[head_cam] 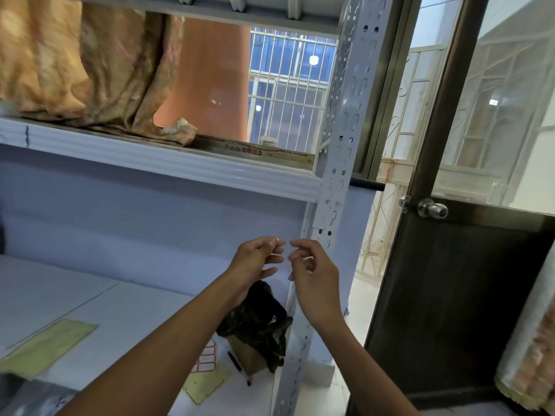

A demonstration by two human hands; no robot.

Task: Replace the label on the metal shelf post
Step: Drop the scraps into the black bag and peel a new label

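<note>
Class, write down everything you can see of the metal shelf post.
The metal shelf post is a pale grey painted angle strip, punched along its length with round holes and keyhole slots. It runs up the rack's right front corner. A white ribbed shelf beam joins it midway. The right hand overlaps it lower down; contact cannot be told.
</note>
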